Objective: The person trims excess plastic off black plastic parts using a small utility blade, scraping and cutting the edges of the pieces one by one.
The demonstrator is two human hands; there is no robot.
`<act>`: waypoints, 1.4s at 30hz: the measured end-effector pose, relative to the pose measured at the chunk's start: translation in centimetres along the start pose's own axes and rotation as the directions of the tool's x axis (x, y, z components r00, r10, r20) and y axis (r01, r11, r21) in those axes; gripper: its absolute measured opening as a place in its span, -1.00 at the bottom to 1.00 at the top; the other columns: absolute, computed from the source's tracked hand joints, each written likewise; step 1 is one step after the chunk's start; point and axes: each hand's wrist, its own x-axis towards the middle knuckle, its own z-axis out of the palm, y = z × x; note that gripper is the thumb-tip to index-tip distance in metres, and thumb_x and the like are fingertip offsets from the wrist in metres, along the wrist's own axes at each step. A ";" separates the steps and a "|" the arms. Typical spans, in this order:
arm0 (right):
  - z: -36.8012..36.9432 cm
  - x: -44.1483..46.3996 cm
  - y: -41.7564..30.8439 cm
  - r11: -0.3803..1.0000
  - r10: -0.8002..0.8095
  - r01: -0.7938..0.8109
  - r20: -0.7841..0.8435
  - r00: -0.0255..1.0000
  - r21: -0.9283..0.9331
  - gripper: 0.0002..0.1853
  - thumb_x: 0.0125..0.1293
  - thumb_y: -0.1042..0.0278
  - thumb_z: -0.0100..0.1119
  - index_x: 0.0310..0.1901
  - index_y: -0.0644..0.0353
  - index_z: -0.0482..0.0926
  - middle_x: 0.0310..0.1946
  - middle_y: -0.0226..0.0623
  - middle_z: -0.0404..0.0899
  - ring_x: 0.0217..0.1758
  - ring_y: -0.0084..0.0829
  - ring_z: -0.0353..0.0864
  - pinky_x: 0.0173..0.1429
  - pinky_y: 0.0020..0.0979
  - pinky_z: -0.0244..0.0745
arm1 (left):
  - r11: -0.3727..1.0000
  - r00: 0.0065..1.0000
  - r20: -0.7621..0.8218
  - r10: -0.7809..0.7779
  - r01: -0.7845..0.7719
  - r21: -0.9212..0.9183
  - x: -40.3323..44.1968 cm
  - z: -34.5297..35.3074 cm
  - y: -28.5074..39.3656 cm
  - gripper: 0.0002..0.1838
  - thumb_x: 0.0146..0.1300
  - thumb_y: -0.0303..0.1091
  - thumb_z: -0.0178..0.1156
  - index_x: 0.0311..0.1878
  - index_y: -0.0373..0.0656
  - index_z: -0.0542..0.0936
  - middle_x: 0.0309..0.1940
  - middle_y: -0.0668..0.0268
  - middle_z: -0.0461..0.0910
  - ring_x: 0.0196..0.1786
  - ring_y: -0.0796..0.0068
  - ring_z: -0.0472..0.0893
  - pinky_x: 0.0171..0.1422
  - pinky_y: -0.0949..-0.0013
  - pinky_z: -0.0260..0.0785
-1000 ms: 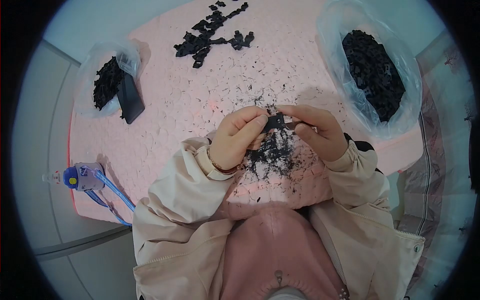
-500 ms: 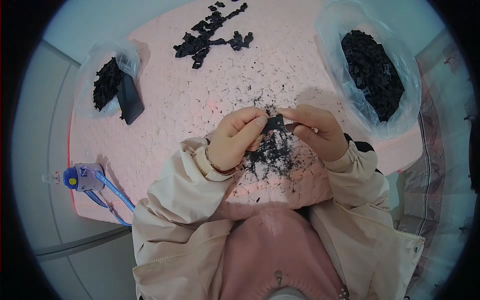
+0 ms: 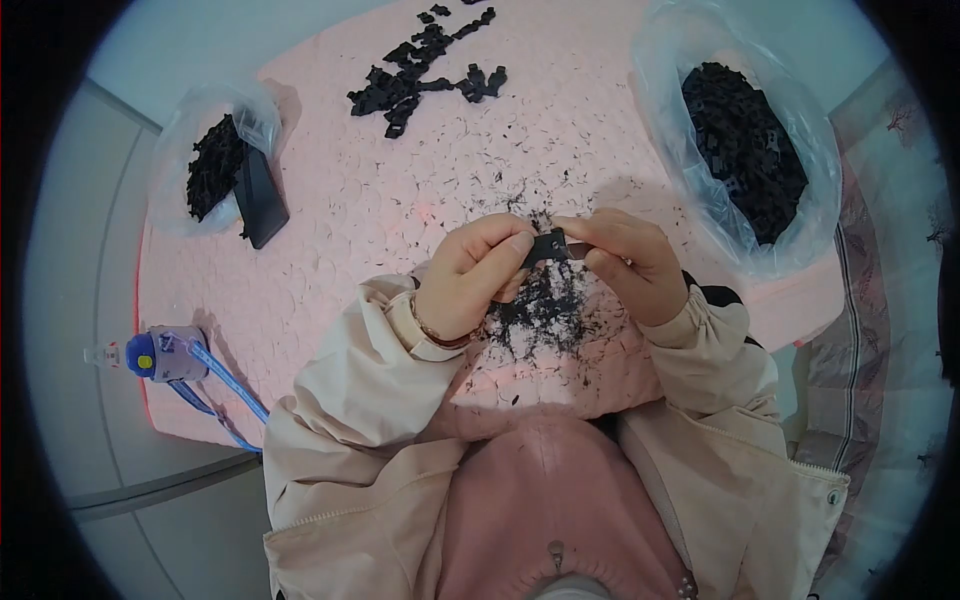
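My left hand (image 3: 468,278) pinches a small flat black part (image 3: 546,247) with holes between thumb and fingers. My right hand (image 3: 638,262) grips a thin, shiny blade (image 3: 577,251) between thumb and forefinger, its edge against the right end of the black part. Below both hands, dark shavings (image 3: 542,315) lie thickly scattered on the pink quilted cover (image 3: 330,200). How far the blade runs into my right hand is hidden by the fingers.
Several black parts (image 3: 400,85) lie loosely at the back. A large clear bag (image 3: 655,110) of black parts stands at the right, a smaller bag (image 3: 265,105) at the left beside a dark flat object (image 3: 262,205). A strapped bottle (image 3: 175,355) sits at the left edge.
My right hand has shifted slightly left with the blade, which is now closer to the black part's end. My left hand and the part stay nearly still.
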 end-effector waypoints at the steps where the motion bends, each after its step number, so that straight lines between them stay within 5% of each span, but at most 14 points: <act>1: 0.1 0.0 0.1 1.000 -0.011 0.011 -0.011 1.000 0.005 -0.70 0.16 0.42 0.03 -0.06 0.28 0.47 -0.49 -0.31 0.47 -0.46 -0.47 0.39 -0.33 -0.51 0.26 | 1.000 1.000 0.005 0.000 0.000 -0.010 0.0 0.0 0.0 -0.81 0.28 -0.32 -0.13 -0.33 -0.26 0.37 -0.65 0.44 0.27 -0.64 0.71 0.17 -0.56 0.60 0.03; 20: 0.6 -0.1 -0.1 0.999 -0.004 0.002 -0.067 0.998 -0.033 -0.72 0.15 0.44 0.02 -0.08 0.27 0.49 -0.55 -0.29 0.44 -0.50 -0.44 0.37 -0.37 -0.50 0.27 | 0.963 0.995 0.084 -0.051 0.072 -0.260 0.2 0.0 -0.1 -0.78 0.29 -0.31 -0.14 -0.36 -0.25 0.40 -0.69 0.51 0.22 -0.64 0.77 0.12 -0.57 0.66 -0.04; 23: 0.9 0.0 0.0 0.985 0.025 -0.050 -0.148 0.989 -0.164 -0.72 0.16 0.45 0.01 -0.07 0.27 0.48 -0.57 -0.37 0.40 -0.54 -0.54 0.31 -0.40 -0.55 0.23 | 0.962 0.993 0.103 -0.065 0.090 -0.259 -0.2 0.1 -0.3 -0.77 0.29 -0.31 -0.14 -0.37 -0.27 0.38 -0.70 0.50 0.20 -0.65 0.76 0.11 -0.58 0.64 -0.06; 26: 1.0 0.1 0.7 0.962 0.271 -0.267 -0.350 0.896 0.060 -0.73 0.17 0.46 0.00 -0.07 0.26 0.47 -0.60 -0.48 0.33 -0.55 -0.67 0.21 -0.44 -0.63 0.14 | 0.958 0.990 0.111 -0.087 0.114 -0.262 -0.1 0.5 -0.6 -0.76 0.30 -0.30 -0.15 -0.38 -0.28 0.37 -0.69 0.50 0.19 -0.65 0.75 0.09 -0.59 0.63 -0.07; 29: 0.8 0.0 0.4 0.967 0.255 -0.226 -0.418 0.872 0.117 -0.74 0.18 0.46 0.01 -0.07 0.25 0.46 -0.61 -0.56 0.25 -0.53 -0.76 0.14 -0.46 -0.68 0.06 | 0.948 0.996 0.089 -0.028 0.055 -0.314 0.2 0.4 -0.2 -0.76 0.30 -0.30 -0.15 -0.37 -0.27 0.37 -0.68 0.50 0.18 -0.65 0.75 0.09 -0.59 0.64 -0.08; 35: 0.8 -0.1 0.2 0.940 0.317 -0.270 -0.237 0.918 0.208 -0.78 0.17 0.44 0.05 -0.15 0.32 0.46 -0.60 -0.58 0.26 -0.52 -0.77 0.15 -0.46 -0.67 0.07 | 0.982 1.000 0.001 -0.024 0.024 -0.185 0.2 0.3 -0.3 -0.78 0.29 -0.31 -0.12 -0.34 -0.27 0.40 -0.65 0.51 0.25 -0.64 0.78 0.13 -0.58 0.66 -0.03; 42: 1.4 -0.2 -0.8 0.795 0.520 -0.418 -0.137 0.843 0.440 -0.84 0.16 0.44 0.06 -0.29 0.36 0.49 -0.56 -0.57 0.37 -0.49 -0.76 0.24 -0.42 -0.69 0.14 | 0.996 0.995 -0.096 -0.012 0.020 0.082 0.0 0.7 -0.8 -0.78 0.25 -0.34 -0.04 -0.16 -0.29 0.43 -0.61 0.50 0.34 -0.62 0.80 0.22 -0.57 0.67 0.04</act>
